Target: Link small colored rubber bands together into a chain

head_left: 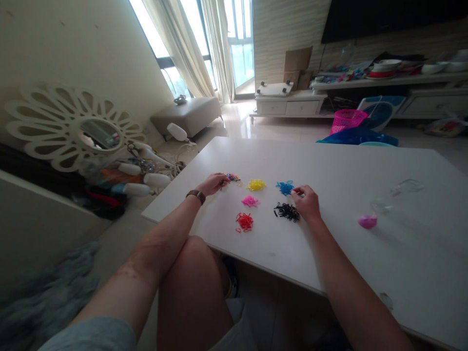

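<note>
My left hand (pixel 215 183), a brown-strapped watch on its wrist, has its fingers pinched at the edge of a small mixed-colour pile of rubber bands (pixel 232 177). Whatever lies between those fingertips is too small to make out. At the right side of the blue rubber bands (pixel 284 187), my right hand (pixel 306 200) is closed with thumb and fingertips together; its hold is also unclear. Black rubber bands (pixel 286 211) lie just below that hand. Between the hands are separate heaps of yellow rubber bands (pixel 256 185), pink rubber bands (pixel 250 201) and red rubber bands (pixel 244 222).
The white table (pixel 329 253) carries a pink object (pixel 367 222) and a clear plastic item (pixel 405 186) to the right. Beyond its far edge stands a pink basket (pixel 347 119). A floor lamp with white shades (pixel 157 181) stands left of the table.
</note>
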Tool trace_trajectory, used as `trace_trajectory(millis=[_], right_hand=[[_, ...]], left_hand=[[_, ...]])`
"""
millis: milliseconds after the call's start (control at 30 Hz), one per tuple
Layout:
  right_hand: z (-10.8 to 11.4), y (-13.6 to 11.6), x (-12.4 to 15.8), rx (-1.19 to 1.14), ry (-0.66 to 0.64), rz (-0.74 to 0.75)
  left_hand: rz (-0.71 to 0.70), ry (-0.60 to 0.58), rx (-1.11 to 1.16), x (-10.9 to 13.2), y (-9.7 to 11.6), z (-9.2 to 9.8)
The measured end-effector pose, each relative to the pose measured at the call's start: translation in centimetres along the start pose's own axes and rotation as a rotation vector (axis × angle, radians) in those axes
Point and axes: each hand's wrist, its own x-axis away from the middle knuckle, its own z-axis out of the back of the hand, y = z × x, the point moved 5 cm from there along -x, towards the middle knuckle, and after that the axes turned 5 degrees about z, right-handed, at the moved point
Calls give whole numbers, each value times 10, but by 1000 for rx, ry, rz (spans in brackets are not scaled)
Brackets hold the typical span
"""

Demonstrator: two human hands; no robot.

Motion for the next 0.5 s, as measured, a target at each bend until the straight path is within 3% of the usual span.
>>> trace_trajectory(millis=[100,267,367,500], right_hand=[[0,-10,1,-27,-4,37],[-7,-40,9,-146,-121,136],[-13,-57,14,-208,-210,217],[-15,-67,17,-244,-257,262]], left_hand=[[42,-299,17,13,-1,-42],[101,-607,-65,41,-8,-105],[132,-713,-78,53,-14,-128],[121,-763,-105,60,-17,-139]])
